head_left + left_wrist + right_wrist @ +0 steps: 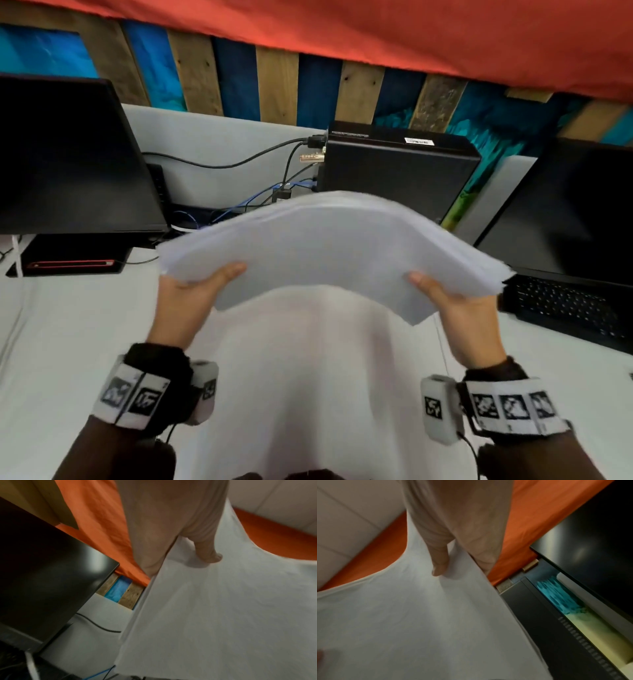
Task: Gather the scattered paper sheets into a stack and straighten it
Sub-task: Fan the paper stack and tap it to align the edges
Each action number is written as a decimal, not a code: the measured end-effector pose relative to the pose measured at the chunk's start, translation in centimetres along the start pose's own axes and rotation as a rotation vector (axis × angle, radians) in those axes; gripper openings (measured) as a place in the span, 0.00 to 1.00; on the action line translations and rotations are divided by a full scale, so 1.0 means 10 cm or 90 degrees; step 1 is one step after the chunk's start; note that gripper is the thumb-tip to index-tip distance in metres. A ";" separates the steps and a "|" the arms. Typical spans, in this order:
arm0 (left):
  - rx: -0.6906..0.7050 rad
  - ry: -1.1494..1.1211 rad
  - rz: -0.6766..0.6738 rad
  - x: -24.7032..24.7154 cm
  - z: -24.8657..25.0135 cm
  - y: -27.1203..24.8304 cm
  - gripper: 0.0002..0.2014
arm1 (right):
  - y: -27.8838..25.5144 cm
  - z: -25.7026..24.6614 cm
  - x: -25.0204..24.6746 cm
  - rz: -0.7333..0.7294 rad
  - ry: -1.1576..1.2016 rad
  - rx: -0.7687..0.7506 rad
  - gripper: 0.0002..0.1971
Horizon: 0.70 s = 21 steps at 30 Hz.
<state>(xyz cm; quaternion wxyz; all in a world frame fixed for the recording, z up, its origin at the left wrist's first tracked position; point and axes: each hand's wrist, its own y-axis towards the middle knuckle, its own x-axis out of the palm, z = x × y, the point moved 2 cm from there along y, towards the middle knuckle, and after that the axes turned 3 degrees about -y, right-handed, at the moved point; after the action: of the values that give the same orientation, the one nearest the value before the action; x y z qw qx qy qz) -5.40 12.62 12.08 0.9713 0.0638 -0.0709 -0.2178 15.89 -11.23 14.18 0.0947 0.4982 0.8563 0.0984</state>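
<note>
A thick stack of white paper sheets (329,246) hangs in the air above the white desk (308,359), bowed upward in the middle. My left hand (195,287) grips its left edge, thumb on top and fingers hidden underneath. My right hand (448,301) grips the right edge the same way. The sheet edges on the right side are slightly fanned. In the left wrist view the stack (214,608) fills the right half under my left thumb (209,553). In the right wrist view the stack (411,615) lies under my right thumb (440,561).
A dark monitor (68,161) stands at the left with a black and red device (72,262) at its foot. A black computer box (397,168) with cables (260,195) sits behind the stack. A laptop (565,274) with its keyboard is at the right.
</note>
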 end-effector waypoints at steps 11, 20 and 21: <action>-0.234 0.036 -0.030 -0.08 -0.96 -0.18 0.07 | -0.31 1.08 0.10 0.006 -0.008 0.319 0.07; -0.205 0.000 0.038 0.08 -0.78 -0.06 0.18 | -0.23 0.95 0.12 0.033 0.021 0.268 0.22; -0.220 0.000 0.055 0.08 -0.77 -0.05 0.16 | -0.22 0.93 0.13 0.039 0.026 0.275 0.20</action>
<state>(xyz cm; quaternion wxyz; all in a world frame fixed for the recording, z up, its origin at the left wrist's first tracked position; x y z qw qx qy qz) -3.63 12.53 4.51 0.9763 -0.1074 -0.0347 -0.1848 15.84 -10.43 4.55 -0.0344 0.5305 0.8437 -0.0747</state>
